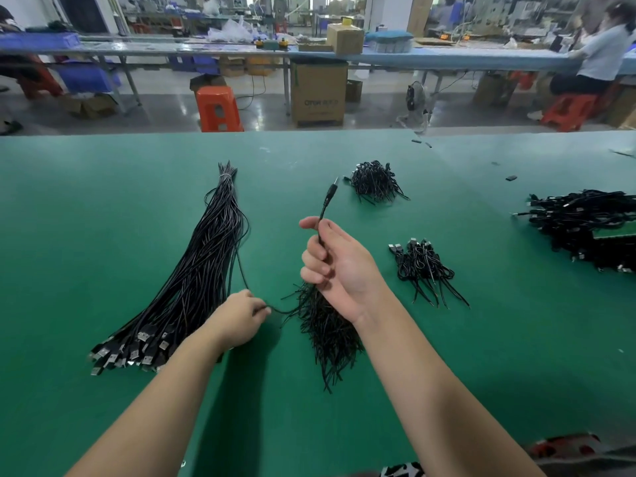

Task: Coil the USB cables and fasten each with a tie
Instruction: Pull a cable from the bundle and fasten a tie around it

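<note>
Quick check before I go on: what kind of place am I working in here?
Most likely a cable assembly workshop: a long green worktable with a bundle of uncoiled USB cables, long benches behind, cardboard boxes, and a seated worker.

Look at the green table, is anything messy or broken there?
Nothing looks broken. A few small black bits lie loose on the green table far right, away from the cable piles. The right hand holds one cable; the left hand pinches it lower down.
</note>
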A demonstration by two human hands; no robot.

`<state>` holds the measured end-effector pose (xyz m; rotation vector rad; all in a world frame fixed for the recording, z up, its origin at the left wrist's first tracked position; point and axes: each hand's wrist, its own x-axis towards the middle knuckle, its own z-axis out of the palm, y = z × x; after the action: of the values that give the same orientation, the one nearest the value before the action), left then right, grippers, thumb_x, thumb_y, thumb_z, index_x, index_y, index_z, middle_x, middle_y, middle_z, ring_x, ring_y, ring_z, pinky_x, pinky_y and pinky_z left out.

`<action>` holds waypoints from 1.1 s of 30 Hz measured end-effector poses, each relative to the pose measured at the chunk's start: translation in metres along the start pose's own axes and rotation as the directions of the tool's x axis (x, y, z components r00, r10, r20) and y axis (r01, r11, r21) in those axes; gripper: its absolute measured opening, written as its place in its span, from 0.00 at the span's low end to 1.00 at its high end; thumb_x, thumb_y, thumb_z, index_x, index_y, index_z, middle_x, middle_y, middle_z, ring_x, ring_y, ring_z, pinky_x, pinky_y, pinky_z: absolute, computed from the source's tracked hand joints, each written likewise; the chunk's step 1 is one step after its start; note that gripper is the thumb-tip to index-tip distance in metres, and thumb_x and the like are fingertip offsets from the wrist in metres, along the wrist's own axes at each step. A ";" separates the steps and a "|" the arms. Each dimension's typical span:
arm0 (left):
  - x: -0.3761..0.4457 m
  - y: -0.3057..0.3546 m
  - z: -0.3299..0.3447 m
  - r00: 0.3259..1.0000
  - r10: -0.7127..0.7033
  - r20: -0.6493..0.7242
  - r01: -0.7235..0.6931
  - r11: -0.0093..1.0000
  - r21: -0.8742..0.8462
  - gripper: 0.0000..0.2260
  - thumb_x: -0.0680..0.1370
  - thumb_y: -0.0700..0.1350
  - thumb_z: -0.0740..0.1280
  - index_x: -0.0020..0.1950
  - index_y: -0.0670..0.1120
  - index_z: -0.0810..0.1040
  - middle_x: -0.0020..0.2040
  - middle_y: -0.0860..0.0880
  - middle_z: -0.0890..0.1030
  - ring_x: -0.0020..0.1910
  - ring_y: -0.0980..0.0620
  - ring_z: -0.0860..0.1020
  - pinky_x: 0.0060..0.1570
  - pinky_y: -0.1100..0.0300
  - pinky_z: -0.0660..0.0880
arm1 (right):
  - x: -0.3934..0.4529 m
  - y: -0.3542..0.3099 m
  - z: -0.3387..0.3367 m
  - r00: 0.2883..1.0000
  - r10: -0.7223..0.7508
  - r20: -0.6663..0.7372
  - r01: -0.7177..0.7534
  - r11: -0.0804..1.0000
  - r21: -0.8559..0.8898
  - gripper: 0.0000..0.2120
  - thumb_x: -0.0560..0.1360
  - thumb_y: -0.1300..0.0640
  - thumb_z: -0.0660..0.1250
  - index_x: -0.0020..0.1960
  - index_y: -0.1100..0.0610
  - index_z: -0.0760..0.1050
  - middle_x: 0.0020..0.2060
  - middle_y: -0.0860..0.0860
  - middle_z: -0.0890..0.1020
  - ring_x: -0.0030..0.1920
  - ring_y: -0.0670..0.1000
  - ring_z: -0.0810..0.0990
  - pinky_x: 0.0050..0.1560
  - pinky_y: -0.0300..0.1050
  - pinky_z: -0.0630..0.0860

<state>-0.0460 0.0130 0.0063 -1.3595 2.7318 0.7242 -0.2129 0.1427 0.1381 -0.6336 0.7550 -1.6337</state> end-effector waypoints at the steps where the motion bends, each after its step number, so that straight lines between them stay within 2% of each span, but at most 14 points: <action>1: -0.004 -0.002 -0.004 0.998 0.015 0.057 -0.016 0.999 0.028 0.14 0.82 0.54 0.62 0.54 0.47 0.83 0.50 0.48 0.77 0.50 0.48 0.77 0.57 0.52 0.75 | 0.002 -0.002 -0.002 1.000 -0.010 -0.025 0.010 1.000 -0.005 0.14 0.84 0.55 0.58 0.49 0.56 0.82 0.30 0.48 0.65 0.26 0.45 0.59 0.24 0.37 0.62; 4: -0.015 -0.011 -0.022 0.975 0.028 0.221 -0.018 0.999 -0.049 0.04 0.78 0.52 0.69 0.47 0.56 0.83 0.45 0.58 0.84 0.45 0.59 0.81 0.49 0.61 0.77 | 0.005 -0.002 -0.006 0.995 -0.020 -0.100 0.011 0.996 -0.087 0.12 0.83 0.58 0.59 0.52 0.61 0.80 0.31 0.48 0.65 0.27 0.45 0.58 0.25 0.38 0.59; 7: -0.022 -0.011 -0.041 0.925 0.019 0.379 -0.060 0.993 0.097 0.07 0.77 0.45 0.70 0.48 0.57 0.85 0.43 0.63 0.83 0.43 0.66 0.80 0.51 0.65 0.76 | 0.007 0.003 -0.008 0.988 -0.015 -0.156 -0.012 0.985 -0.171 0.11 0.82 0.60 0.58 0.48 0.62 0.78 0.30 0.47 0.67 0.27 0.45 0.59 0.26 0.39 0.59; 10: -0.024 0.005 -0.058 0.954 -0.006 0.300 -0.052 0.982 0.184 0.08 0.79 0.44 0.66 0.50 0.50 0.86 0.43 0.59 0.84 0.42 0.62 0.81 0.46 0.65 0.77 | 0.006 0.009 -0.006 0.993 0.017 -0.116 -0.041 0.977 -0.210 0.12 0.84 0.57 0.57 0.47 0.58 0.77 0.29 0.47 0.68 0.26 0.46 0.59 0.24 0.38 0.59; 13: -0.029 0.036 -0.076 0.996 0.068 -0.050 -0.077 0.978 -0.196 0.11 0.83 0.50 0.63 0.49 0.49 0.83 0.42 0.53 0.83 0.40 0.53 0.80 0.42 0.60 0.75 | 0.001 0.021 0.001 0.994 0.100 -0.034 -0.106 0.952 -0.287 0.15 0.84 0.50 0.58 0.46 0.52 0.79 0.29 0.47 0.67 0.25 0.46 0.57 0.22 0.38 0.57; 15: -0.036 0.060 -0.093 0.987 0.115 -0.115 -0.162 0.734 -0.659 0.15 0.83 0.53 0.60 0.54 0.48 0.84 0.48 0.51 0.85 0.48 0.51 0.82 0.49 0.56 0.78 | -0.003 0.031 0.007 0.989 0.144 -0.011 -0.139 0.926 -0.351 0.15 0.84 0.48 0.58 0.44 0.50 0.79 0.28 0.46 0.65 0.25 0.46 0.56 0.21 0.38 0.56; 17: -0.042 0.075 -0.105 0.982 0.179 -0.059 -0.145 0.517 -0.844 0.20 0.81 0.58 0.58 0.60 0.48 0.83 0.54 0.49 0.85 0.57 0.48 0.81 0.57 0.53 0.76 | -0.006 0.040 0.013 0.985 0.172 -0.034 -0.172 0.918 -0.357 0.14 0.84 0.48 0.57 0.44 0.52 0.75 0.27 0.45 0.63 0.25 0.45 0.56 0.21 0.37 0.55; 21: -0.045 0.087 -0.101 0.977 0.213 -0.008 -0.137 0.599 -0.789 0.18 0.84 0.55 0.56 0.63 0.49 0.82 0.58 0.51 0.84 0.57 0.45 0.78 0.52 0.53 0.71 | -0.009 0.048 0.016 0.981 0.179 -0.077 -0.194 0.917 -0.349 0.13 0.85 0.52 0.56 0.44 0.55 0.69 0.26 0.44 0.63 0.23 0.43 0.56 0.22 0.35 0.54; 23: -0.045 0.087 -0.100 0.980 0.197 0.012 -0.110 0.591 -0.799 0.18 0.85 0.51 0.56 0.62 0.47 0.82 0.58 0.49 0.84 0.58 0.45 0.79 0.58 0.51 0.73 | -0.011 0.047 0.016 0.983 0.170 -0.070 -0.184 0.911 -0.369 0.14 0.86 0.53 0.55 0.42 0.54 0.68 0.26 0.44 0.62 0.23 0.43 0.56 0.23 0.36 0.53; 26: -0.046 0.083 -0.099 0.974 0.225 0.025 -0.106 0.551 -0.828 0.18 0.85 0.49 0.56 0.60 0.46 0.84 0.58 0.46 0.84 0.44 0.48 0.79 0.52 0.61 0.76 | -0.013 0.043 0.015 0.986 0.156 -0.051 -0.163 0.881 -0.444 0.16 0.86 0.54 0.55 0.41 0.55 0.70 0.26 0.45 0.62 0.24 0.44 0.56 0.23 0.37 0.53; 27: -0.046 0.081 -0.098 0.972 0.232 0.037 -0.092 0.522 -0.848 0.18 0.85 0.48 0.55 0.60 0.46 0.84 0.53 0.44 0.84 0.44 0.43 0.79 0.56 0.60 0.76 | -0.014 0.042 0.015 0.987 0.154 -0.043 -0.156 0.869 -0.469 0.17 0.85 0.54 0.55 0.40 0.56 0.70 0.26 0.45 0.62 0.24 0.44 0.56 0.23 0.37 0.53; 29: -0.046 0.077 -0.096 0.965 0.249 0.079 -0.054 0.488 -0.871 0.19 0.85 0.48 0.54 0.61 0.46 0.84 0.38 0.42 0.77 0.56 0.33 0.77 0.69 0.47 0.71 | -0.016 0.041 0.015 0.987 0.160 -0.025 -0.150 0.851 -0.503 0.17 0.85 0.54 0.55 0.39 0.56 0.71 0.25 0.45 0.61 0.24 0.45 0.55 0.24 0.37 0.53; 30: -0.046 0.075 -0.096 0.959 0.265 0.104 -0.039 0.485 -0.873 0.20 0.84 0.49 0.54 0.61 0.46 0.83 0.36 0.44 0.74 0.58 0.34 0.77 0.70 0.45 0.69 | -0.016 0.040 0.015 0.986 0.165 -0.016 -0.150 0.847 -0.511 0.17 0.85 0.55 0.55 0.39 0.56 0.71 0.25 0.45 0.61 0.24 0.45 0.55 0.24 0.37 0.53; 33: -0.046 0.071 -0.096 0.927 0.338 0.162 -0.009 0.451 -0.892 0.22 0.81 0.50 0.54 0.65 0.44 0.81 0.51 0.46 0.84 0.66 0.45 0.77 0.64 0.57 0.73 | -0.018 0.040 0.017 0.983 0.183 -0.005 -0.161 0.855 -0.492 0.17 0.85 0.55 0.55 0.40 0.56 0.72 0.25 0.45 0.60 0.24 0.45 0.55 0.24 0.37 0.53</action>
<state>-0.0527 0.0460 0.1296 -0.7978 2.2063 2.3932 -0.1714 0.1532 0.1179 -0.9284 1.1797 -1.2585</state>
